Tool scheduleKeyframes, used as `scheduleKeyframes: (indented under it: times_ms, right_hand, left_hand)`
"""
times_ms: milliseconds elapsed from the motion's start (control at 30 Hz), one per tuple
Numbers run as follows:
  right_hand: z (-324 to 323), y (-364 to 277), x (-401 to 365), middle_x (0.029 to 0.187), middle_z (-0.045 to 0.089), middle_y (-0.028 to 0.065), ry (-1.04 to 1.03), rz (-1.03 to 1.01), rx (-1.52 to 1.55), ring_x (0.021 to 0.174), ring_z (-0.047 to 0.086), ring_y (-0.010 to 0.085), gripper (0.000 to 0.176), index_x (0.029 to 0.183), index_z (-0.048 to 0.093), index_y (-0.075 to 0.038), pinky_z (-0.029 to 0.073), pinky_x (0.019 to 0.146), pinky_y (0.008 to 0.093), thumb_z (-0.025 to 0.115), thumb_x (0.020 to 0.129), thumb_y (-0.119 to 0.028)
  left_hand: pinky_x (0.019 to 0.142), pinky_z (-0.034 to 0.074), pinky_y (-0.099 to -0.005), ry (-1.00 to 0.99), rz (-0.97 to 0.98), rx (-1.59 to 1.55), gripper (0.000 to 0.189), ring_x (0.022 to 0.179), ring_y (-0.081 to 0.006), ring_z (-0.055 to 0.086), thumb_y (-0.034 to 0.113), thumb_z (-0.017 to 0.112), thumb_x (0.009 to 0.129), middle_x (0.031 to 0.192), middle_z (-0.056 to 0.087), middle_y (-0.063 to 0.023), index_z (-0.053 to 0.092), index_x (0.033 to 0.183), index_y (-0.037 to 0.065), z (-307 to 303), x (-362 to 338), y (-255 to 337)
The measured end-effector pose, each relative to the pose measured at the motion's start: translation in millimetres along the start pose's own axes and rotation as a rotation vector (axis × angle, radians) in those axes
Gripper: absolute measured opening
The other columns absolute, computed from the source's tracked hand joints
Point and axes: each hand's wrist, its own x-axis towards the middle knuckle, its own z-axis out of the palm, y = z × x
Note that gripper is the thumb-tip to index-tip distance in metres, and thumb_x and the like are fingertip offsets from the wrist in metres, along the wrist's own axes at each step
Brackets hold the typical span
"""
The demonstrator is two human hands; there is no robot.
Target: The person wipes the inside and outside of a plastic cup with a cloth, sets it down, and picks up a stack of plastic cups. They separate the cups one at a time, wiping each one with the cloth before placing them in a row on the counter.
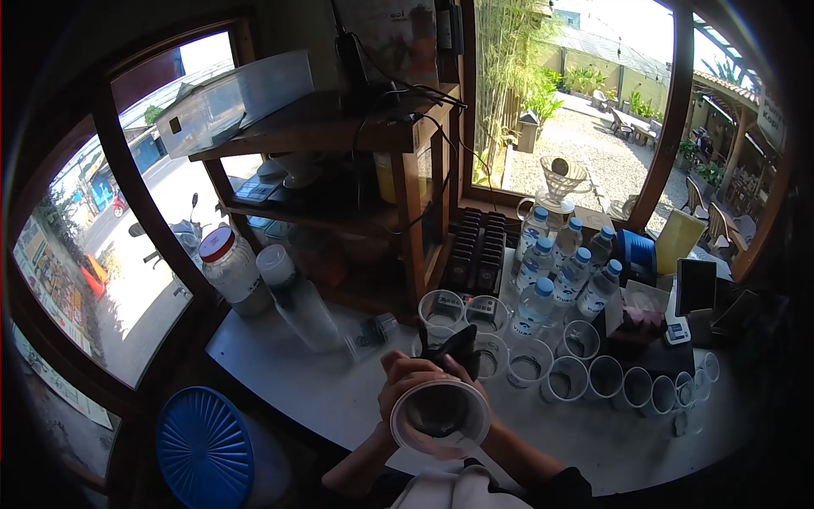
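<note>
A clear plastic cup (441, 418) is held close in front of me, its open mouth tilted towards my face. My left hand (404, 383) is closed around the cup's left and far side. On the other side, my right hand (465, 373) is closed, with a bunched black cloth (454, 344) by its fingers. The cloth sticks up behind the cup, and its lower part is hidden by hands and cup. Just beyond, several similar clear cups (531, 363) stand on the white counter (356, 399).
Several capped water bottles (534, 307) stand behind the cups. A red-lidded jar (231, 263) and a tall clear container (297, 301) are at the left, before a wooden shelf (339, 127). A blue-lidded bin (203, 445) sits below. A glass dripper (561, 180) stands by the window.
</note>
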Motion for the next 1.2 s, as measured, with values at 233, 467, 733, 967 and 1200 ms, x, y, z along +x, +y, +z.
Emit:
scheduleKeyframes:
  times_ms: [233,467,733,967,1200]
  right_hand:
    - [-18.4,-15.3,3.2,0.077,0.062,0.0006,0.103,-0.615,-0.301,0.055,0.053,0.0067,0.028,0.099,0.062,-0.002,0.041,0.047,0.0232,0.067,0.089,-0.028]
    - [9.3,-18.6,-23.6,0.122,0.054,0.0144,-0.084,-1.627,-0.534,0.106,0.057,0.0284,0.044,0.124,0.055,-0.008,0.047,0.091,0.044,0.065,0.087,-0.03]
    - [5.9,-40.7,-21.4,0.068,0.057,0.0,-0.332,-1.808,-0.978,0.059,0.056,0.0155,0.037,0.092,0.071,-0.007,0.043,0.054,0.0289,0.07,0.057,-0.017]
    - [1.2,-28.6,-34.8,0.063,0.06,0.0081,-0.136,-1.397,-0.587,0.059,0.06,0.0186,0.047,0.083,0.059,-0.001,0.048,0.057,0.0267,0.053,0.093,-0.047]
    - [-12.0,-44.8,-8.2,0.107,0.061,0.0069,-0.296,-0.576,-0.083,0.095,0.062,0.0189,0.039,0.12,0.053,0.0,0.048,0.085,0.0314,0.058,0.094,-0.028]
  left_hand:
    - [0.091,0.049,-0.0419,0.313,-0.058,-0.505,0.087,0.105,-0.0228,0.056,0.037,0.088,0.061,0.111,0.053,-0.0147,0.038,0.125,0.005,19.8,14.7,6.5]
    - [0.089,0.05,-0.0334,0.09,-0.619,-0.731,0.083,0.103,-0.02,0.06,0.035,0.086,0.064,0.109,0.058,-0.0124,0.043,0.125,-0.001,8.0,14.0,3.0]
    - [0.087,0.05,-0.0308,-0.044,-0.804,-0.908,0.069,0.095,-0.0158,0.063,0.039,0.078,0.068,0.103,0.063,-0.0106,0.053,0.116,-0.003,9.3,7.0,12.8]
    - [0.084,0.051,-0.0303,-0.176,-0.747,-0.882,0.074,0.089,-0.0172,0.065,0.033,0.084,0.063,0.093,0.065,-0.0099,0.049,0.119,-0.002,7.7,1.5,5.4]
    - [0.081,0.053,-0.0349,-0.278,-0.921,-1.219,0.111,0.09,-0.0277,0.065,0.054,0.082,0.06,0.111,0.058,-0.021,0.023,0.137,0.0,9.0,-21.1,0.0]
